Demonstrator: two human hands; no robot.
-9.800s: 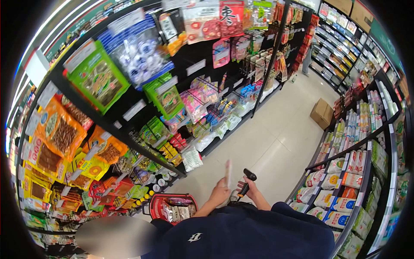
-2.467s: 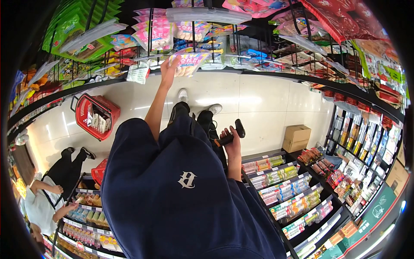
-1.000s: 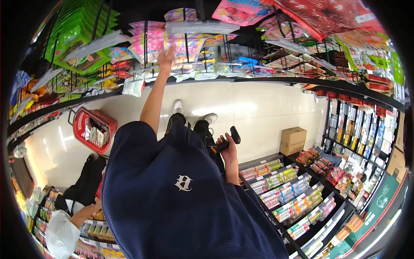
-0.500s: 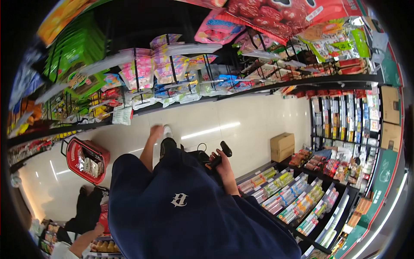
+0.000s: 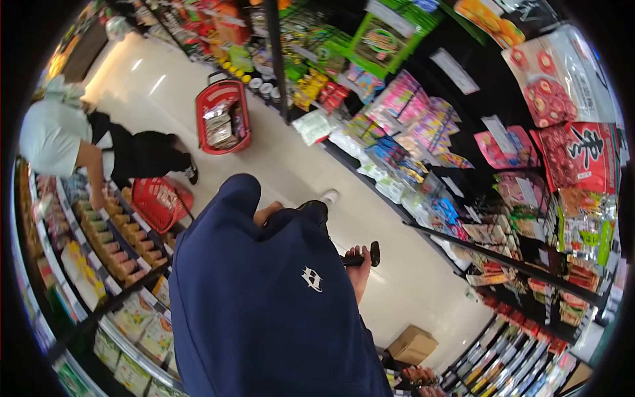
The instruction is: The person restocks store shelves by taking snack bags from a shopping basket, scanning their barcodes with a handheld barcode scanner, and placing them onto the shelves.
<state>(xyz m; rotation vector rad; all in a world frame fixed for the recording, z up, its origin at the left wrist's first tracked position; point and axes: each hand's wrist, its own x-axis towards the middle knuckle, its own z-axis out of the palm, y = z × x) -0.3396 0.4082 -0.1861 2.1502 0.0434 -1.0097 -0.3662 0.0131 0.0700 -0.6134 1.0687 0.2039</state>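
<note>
My right hand [image 5: 358, 272] is wrapped round a black handheld device [image 5: 375, 254] with a rounded head. Its exact kind is unclear. It is held over the floor, in front of the dark blue shirt. Only a bit of my left hand [image 5: 268, 213] shows past the shirt; its fingers are hidden, so what it may hold cannot be seen. A white shoe [image 5: 329, 196] stands on the pale tiles just beyond.
A red basket [image 5: 243, 135] with packs inside stands on the floor. Another person [image 5: 59, 135] reaches to a shelf of jars beside a second red basket [image 5: 151, 202]. Hanging snack packs [image 5: 403, 99] line the right; a cardboard box [image 5: 411, 345] stands lower right.
My view has turned left, bringing the other person and the shelves beside them further into sight. My left forearm is now mostly hidden behind the shirt. The right hand still grips the black device.
</note>
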